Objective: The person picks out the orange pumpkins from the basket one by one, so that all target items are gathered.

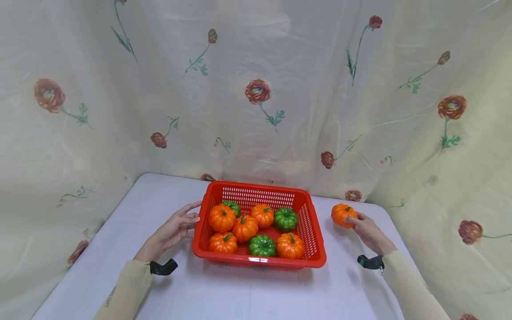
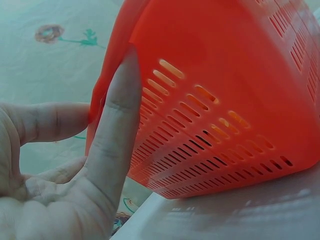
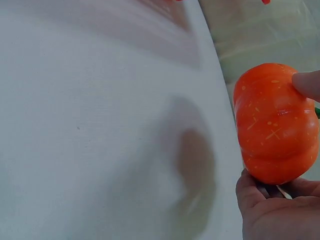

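While a red rectangular plastic basket [image 1: 296,263] is pinched at its left rim by the left hand [image 1: 173,232], a ribbed orange pumpkin [image 1: 340,214] is held by the right hand [image 1: 369,232], fingers parted around it, near the white table's [image 1: 240,293] far right corner.

Red rectangular slatted plastic basket [image 1: 296,263] sits on white table [image 1: 224,293], between the hands. Left hand [image 1: 174,231] at its left rim; right hand [image 1: 370,233] off its right side, round orange ribbed pumpkin [image 1: 341,215] in fingers. In basket: five round orange ribbed pumpkins [image 1: 245,228], three round green ribbed pumpkins [image 1: 286,219]. Beige floral-print curtain [image 1: 308,66] behind both hands.
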`<state>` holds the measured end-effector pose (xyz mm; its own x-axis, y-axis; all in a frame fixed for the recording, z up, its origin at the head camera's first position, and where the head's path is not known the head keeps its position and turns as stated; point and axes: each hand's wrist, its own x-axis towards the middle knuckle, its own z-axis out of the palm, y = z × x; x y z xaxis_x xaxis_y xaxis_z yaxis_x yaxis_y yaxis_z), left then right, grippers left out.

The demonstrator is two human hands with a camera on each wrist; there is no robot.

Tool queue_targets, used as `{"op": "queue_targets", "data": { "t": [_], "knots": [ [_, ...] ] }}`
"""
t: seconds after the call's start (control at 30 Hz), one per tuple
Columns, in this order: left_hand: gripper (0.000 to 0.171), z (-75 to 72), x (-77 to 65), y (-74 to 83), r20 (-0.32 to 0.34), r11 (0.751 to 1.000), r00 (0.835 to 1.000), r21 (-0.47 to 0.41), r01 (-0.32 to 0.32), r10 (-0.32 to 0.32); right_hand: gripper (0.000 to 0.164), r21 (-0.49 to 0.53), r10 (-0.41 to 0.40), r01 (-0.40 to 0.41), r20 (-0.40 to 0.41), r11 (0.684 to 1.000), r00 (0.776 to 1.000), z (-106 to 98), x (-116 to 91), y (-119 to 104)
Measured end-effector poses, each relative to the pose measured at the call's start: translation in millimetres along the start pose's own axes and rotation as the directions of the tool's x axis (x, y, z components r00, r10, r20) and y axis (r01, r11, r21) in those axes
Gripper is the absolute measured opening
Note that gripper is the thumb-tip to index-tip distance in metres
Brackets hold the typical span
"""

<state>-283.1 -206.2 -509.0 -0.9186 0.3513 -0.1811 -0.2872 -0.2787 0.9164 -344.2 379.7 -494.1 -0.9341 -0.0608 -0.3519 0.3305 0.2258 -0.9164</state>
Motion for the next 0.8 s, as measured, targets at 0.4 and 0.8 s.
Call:
{"op": "queue_targets", "data": {
  "t": [0.4, 0.8],
  "knots": [
    [0.065, -1.4, 1.9, -1.7, -0.019, 1.000, 1.000, 0.001, 0.014, -0.014, 0.089, -0.072, 0.031, -0.033, -0.032, 0.997, 0.999, 0.7, 5.7, 15.5],
    [0.066, -0.7, 1.0, -0.7, -0.002, 1.000, 1.000, 0.001, 0.001, -0.001, 0.091, -0.156, 0.046, -0.055, -0.062, 0.986, 0.997, -0.6, 9.0, 29.9]
  ]
}}
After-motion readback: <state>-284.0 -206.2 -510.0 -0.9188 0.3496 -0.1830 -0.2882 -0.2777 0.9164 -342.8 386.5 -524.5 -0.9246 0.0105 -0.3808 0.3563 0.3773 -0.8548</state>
